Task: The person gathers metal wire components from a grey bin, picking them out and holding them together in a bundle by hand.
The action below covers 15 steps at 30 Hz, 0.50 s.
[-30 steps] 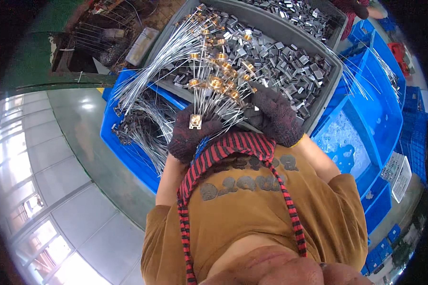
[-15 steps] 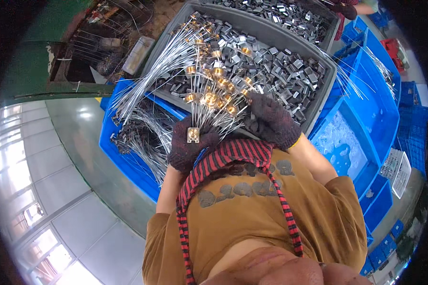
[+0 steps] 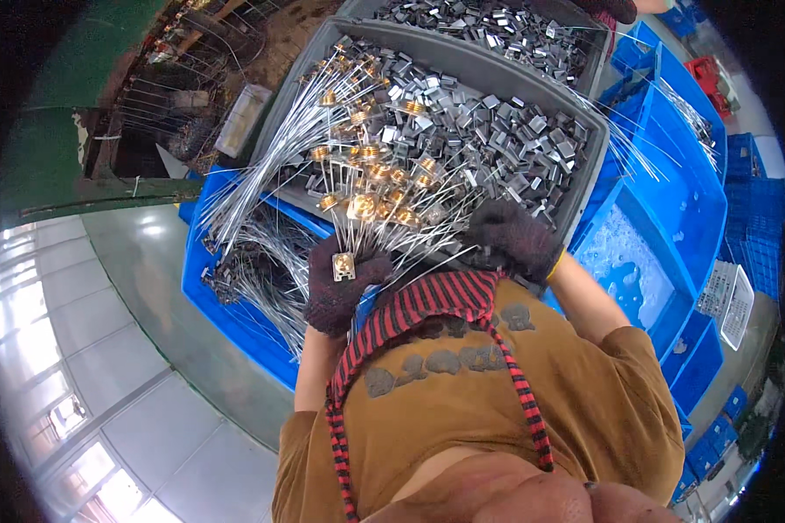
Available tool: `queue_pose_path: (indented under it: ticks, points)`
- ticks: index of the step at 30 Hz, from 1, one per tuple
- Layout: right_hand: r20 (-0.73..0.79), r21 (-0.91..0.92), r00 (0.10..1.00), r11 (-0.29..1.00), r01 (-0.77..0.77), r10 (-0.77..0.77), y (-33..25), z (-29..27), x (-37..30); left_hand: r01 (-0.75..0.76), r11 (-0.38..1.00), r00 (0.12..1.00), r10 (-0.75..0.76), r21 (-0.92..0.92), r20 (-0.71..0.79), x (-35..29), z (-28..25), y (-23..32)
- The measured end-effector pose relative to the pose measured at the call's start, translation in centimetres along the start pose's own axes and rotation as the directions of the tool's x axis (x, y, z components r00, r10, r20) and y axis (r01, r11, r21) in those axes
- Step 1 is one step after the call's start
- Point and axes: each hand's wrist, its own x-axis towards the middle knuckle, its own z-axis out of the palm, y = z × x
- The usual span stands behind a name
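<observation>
Dark knit gloves cover both hands. My left hand (image 3: 340, 292) is closed on a small square metal piece (image 3: 344, 267) with a gold-coloured round centre, held upright in front of the apron. Beyond it fans a bunch of silver wires (image 3: 384, 240) tipped with gold-coloured coiled rings (image 3: 363, 207), over the near side of a grey bin. To the right, at the wires' edge, my right hand (image 3: 519, 240) has its fingers curled together; what they hold, if anything, is hidden. Small dark metal blocks (image 3: 497, 131) fill the grey bin (image 3: 597, 161).
Behind stands a second grey bin of blocks (image 3: 497, 39), with a co-worker's gloved hand (image 3: 615, 9) at its far corner. A blue tray (image 3: 235, 327) of wired parts lies left, a longer wire bundle (image 3: 275, 152) above it. Blue bins (image 3: 685, 200) line the right.
My left hand has shifted slightly left and down with the metal piece. My right hand has turned and lowered a little, its fingers curling in. The camera view has tilted slightly.
</observation>
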Motion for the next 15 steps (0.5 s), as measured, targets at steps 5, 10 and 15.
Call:
queue_pose_path:
  ticks: [5, 10, 15]
  points:
    - [-0.063, -0.865, 0.972, 0.499, 0.061, -0.228, -5.4, -3.6, 8.9, 0.182, 0.976, 0.981, -0.172, 0.121, -0.091, 0.8, 0.8, 0.0]
    - [-0.172, -0.945, 0.962, 0.312, -0.1, -0.211, -5.2, -4.3, 21.6, 0.13, 0.991, 0.983, -0.131, -0.012, -0.126, 1.1, 1.3, -0.1]
    - [-0.13, -0.959, 0.988, 0.242, -0.146, 0.081, 0.4, -3.0, 24.7, 0.158, 0.987, 0.969, -0.157, -0.014, -0.192, 1.7, 1.0, 0.7]
